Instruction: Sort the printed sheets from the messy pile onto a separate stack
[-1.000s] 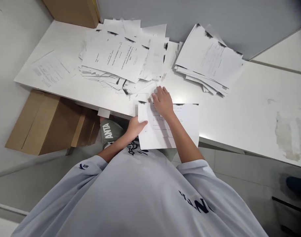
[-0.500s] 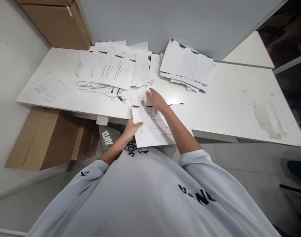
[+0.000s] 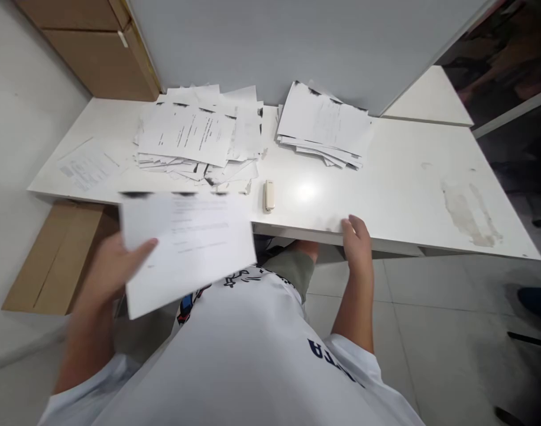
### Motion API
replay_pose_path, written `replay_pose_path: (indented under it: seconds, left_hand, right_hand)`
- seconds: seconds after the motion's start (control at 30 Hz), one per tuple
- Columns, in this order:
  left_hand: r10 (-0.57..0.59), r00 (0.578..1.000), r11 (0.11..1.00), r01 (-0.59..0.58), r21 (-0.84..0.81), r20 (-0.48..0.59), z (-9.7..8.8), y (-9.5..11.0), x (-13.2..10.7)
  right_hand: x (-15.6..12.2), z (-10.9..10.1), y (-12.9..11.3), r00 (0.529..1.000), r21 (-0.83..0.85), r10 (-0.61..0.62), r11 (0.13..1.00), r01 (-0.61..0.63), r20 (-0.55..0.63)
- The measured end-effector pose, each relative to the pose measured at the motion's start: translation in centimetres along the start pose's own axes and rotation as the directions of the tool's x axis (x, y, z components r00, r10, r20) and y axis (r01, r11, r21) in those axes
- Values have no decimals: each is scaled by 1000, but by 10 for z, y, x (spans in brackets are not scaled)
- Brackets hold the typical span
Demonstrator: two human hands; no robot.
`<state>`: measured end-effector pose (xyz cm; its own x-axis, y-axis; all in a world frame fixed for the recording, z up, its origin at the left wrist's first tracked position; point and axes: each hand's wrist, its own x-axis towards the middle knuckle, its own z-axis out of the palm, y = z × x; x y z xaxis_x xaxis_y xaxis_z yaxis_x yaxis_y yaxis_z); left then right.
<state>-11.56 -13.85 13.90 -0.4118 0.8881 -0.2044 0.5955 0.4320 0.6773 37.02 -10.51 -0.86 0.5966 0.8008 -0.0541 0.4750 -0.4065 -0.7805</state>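
Observation:
My left hand (image 3: 114,266), slightly blurred, pinches the left side of a printed paper sheet (image 3: 190,248), thumb on top and fingers hidden beneath. The sheet is tilted and held over the front edge of the white table (image 3: 412,177), with dark smudges along its top edge. Whether it is one sheet or more, I cannot tell. At the table's front edge, my right hand (image 3: 358,242) rests with fingers loosely bent, thumb apart, nothing seen in it. Between the hands lies a small cream-coloured stapler (image 3: 269,196) on the tabletop.
An untidy paper pile (image 3: 185,133) lies at the back left, and a second paper stack (image 3: 326,124) is to its right. A loose printed sheet (image 3: 88,164) is at far left. Cardboard boxes stand on the table (image 3: 88,59) and beneath it (image 3: 48,260).
My left hand has carried the paper left, off the tabletop. My right hand has left the stapler area and moved right to the table edge; the stapler is now uncovered.

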Motion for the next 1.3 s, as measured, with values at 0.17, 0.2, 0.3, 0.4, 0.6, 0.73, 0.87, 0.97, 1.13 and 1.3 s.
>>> replay_pose_path:
  seconds: [0.17,0.2,0.3,0.4,0.6,0.73,0.87,0.97,1.13,1.3]
  left_hand:
    - [348,844,907,-413,-80,-408,-26,74,42]
    - [443,805,858,-509,-76,-395,-11,96,56]
    - [579,815,799,-572,-187,-19,66,169,107]
    - [558,811,820,-506,-266,177,163,235,172]
    - [602,775,791,-547,-274,191,315,304,253]
    - [632,770,774,-621,-122,87,345,331,280]
    - [638,768,767,-640,42,52,339,333,299]
    - [636,770,764,-638,93,58,308,308,313]
    - [651,759,690,-609,391,34,230,204,296]
    - [569,822,772,-542,333,21,209,99,216]
  right_hand:
    - [-23,-22,76,986,38,79,997,-75,-149]
    - [-30,-19,82,985,39,113,993,-108,-131]
    - [-55,7,88,988,-12,124,992,-125,-97]
    - [-87,53,83,991,-151,51,988,-32,123]
    - [-110,118,51,860,-82,-90,985,152,503]
    - [-89,122,38,903,-103,-42,990,95,427]
    - [-82,126,33,898,-191,-34,973,130,440]
    - [-82,130,35,871,-272,-31,944,187,490]
    - [-82,132,41,817,-364,-12,891,270,576]
    - [-76,139,40,760,-365,-4,875,317,650]
